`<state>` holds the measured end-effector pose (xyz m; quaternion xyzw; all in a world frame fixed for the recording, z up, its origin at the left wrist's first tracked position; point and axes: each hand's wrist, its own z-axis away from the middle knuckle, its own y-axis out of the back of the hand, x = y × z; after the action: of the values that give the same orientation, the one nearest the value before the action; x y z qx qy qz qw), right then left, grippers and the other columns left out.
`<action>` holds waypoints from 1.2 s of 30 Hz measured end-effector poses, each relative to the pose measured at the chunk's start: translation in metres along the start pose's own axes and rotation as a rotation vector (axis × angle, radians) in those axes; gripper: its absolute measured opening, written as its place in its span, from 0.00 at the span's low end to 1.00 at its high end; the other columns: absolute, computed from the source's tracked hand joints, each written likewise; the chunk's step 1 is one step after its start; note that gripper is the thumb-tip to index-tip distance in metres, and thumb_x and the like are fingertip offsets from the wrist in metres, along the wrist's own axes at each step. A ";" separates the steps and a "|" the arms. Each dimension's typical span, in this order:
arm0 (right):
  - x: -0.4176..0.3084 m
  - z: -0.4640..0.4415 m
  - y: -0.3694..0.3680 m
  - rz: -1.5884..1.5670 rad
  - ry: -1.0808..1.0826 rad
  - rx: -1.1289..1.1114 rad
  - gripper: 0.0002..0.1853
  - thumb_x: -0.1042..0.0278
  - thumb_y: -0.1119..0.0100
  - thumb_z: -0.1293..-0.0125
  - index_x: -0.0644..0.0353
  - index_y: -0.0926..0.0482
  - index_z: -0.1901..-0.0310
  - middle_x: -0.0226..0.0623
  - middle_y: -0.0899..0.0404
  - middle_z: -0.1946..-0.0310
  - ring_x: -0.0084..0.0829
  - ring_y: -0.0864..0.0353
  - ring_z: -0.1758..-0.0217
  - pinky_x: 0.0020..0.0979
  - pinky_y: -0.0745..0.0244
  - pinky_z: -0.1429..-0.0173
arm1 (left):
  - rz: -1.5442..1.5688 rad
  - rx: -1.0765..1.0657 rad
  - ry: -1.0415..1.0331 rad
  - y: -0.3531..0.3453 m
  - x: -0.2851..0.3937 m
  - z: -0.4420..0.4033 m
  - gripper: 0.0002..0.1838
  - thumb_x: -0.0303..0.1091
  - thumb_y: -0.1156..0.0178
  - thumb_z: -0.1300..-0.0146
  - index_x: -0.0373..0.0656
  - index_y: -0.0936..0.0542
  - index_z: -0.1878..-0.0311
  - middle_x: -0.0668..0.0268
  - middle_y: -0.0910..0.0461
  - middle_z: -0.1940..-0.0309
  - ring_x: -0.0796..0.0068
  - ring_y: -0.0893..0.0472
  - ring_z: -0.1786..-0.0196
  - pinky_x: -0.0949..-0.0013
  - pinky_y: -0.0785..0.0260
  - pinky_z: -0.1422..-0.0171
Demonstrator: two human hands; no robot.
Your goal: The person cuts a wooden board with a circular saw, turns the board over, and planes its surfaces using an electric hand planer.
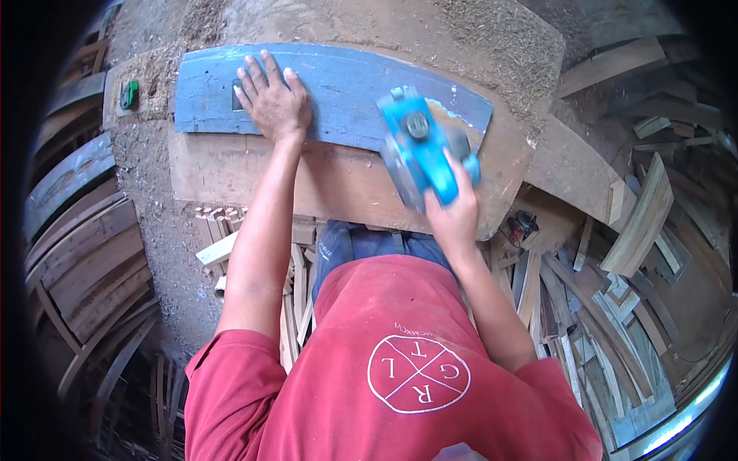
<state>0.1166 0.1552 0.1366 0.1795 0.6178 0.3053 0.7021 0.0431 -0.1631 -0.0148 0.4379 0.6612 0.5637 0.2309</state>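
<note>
A curved board (346,96) with worn blue paint lies across the wooden work surface. My left hand (275,101) rests flat on its left part, fingers spread, beside a small dark square cut-out (237,97). Gripped by its rear handle in my right hand (455,201) is a blue electric hand planer (419,142), slightly blurred. The planer is over the board's right part and its lower edge; whether its sole touches the paint cannot be seen. Near the right end, a patch of bare wood (460,114) shows beside the planer.
Shavings (507,46) cover the surface at the upper right. A green-and-black tape measure (129,95) lies at the far left. Wood offcuts (638,219) pile up on the right, and curved planks (92,269) stack on the left. A dark reddish object (521,227) sits below the work surface.
</note>
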 end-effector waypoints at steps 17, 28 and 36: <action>-0.022 0.016 -0.027 -0.007 -0.006 -0.046 0.37 0.79 0.31 0.41 0.56 0.23 0.26 0.60 0.12 0.46 0.59 0.10 0.43 0.50 0.13 0.42 | -0.090 0.020 0.052 -0.007 -0.189 -0.079 0.32 0.56 0.52 0.18 0.59 0.30 0.16 0.59 0.33 0.15 0.51 0.40 0.12 0.42 0.55 0.09; -0.099 -0.111 -0.095 0.119 0.020 -0.012 0.35 0.69 0.30 0.39 0.57 0.22 0.28 0.60 0.10 0.55 0.61 0.09 0.52 0.53 0.14 0.45 | -0.079 -0.034 0.082 -0.002 -0.195 -0.092 0.37 0.64 0.52 0.20 0.55 0.31 0.16 0.50 0.28 0.21 0.44 0.34 0.19 0.42 0.48 0.12; -0.069 0.011 -0.078 0.013 -0.028 0.008 0.37 0.73 0.29 0.40 0.50 0.23 0.26 0.58 0.11 0.50 0.58 0.09 0.51 0.52 0.13 0.47 | -0.077 -0.034 0.037 -0.002 -0.207 -0.107 0.31 0.60 0.47 0.21 0.48 0.24 0.28 0.49 0.27 0.33 0.46 0.30 0.27 0.44 0.42 0.19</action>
<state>0.1398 0.0531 0.1416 0.1909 0.6079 0.3048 0.7079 0.0627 -0.3947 -0.0285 0.3978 0.6721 0.5734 0.2474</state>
